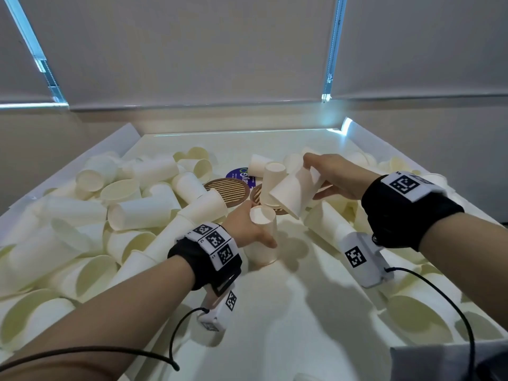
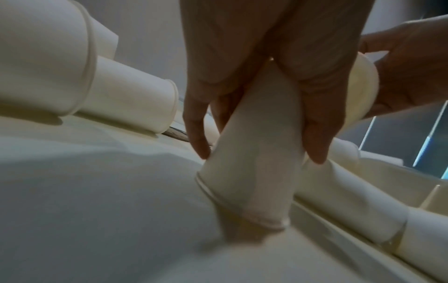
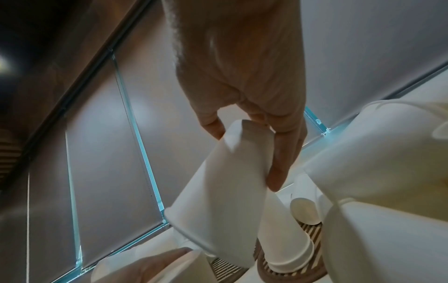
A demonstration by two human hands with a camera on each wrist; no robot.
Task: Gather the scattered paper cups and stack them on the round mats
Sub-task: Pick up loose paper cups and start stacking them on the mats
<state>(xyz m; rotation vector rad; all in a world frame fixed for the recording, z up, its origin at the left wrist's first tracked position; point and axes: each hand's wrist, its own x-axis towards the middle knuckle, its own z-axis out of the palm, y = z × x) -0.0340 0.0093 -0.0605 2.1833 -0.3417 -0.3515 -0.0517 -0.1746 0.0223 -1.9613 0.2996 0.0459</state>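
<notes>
Two round brown slatted mats lie mid-table: the left mat (image 1: pixel 229 192) is bare, the right mat (image 1: pixel 256 196) carries a short stack of upside-down white paper cups (image 1: pixel 272 185) (image 3: pixel 283 239). My right hand (image 1: pixel 313 177) (image 3: pixel 244 158) pinches a tilted, upside-down cup (image 1: pixel 295 189) (image 3: pixel 218 191) by its base, just right of and above that stack. My left hand (image 1: pixel 261 224) (image 2: pixel 259 155) grips another upside-down cup (image 1: pixel 262 237) (image 2: pixel 254 181) from above. That cup's rim rests on the table, just in front of the mats.
Loose paper cups (image 1: pixel 137 210) are heaped across the left half of the white table (image 1: pixel 288 303), with more at the right and far edges. A nested row of cups (image 1: pixel 327 224) lies under my right wrist. A purple sticker (image 1: pixel 240 176) sits behind the mats.
</notes>
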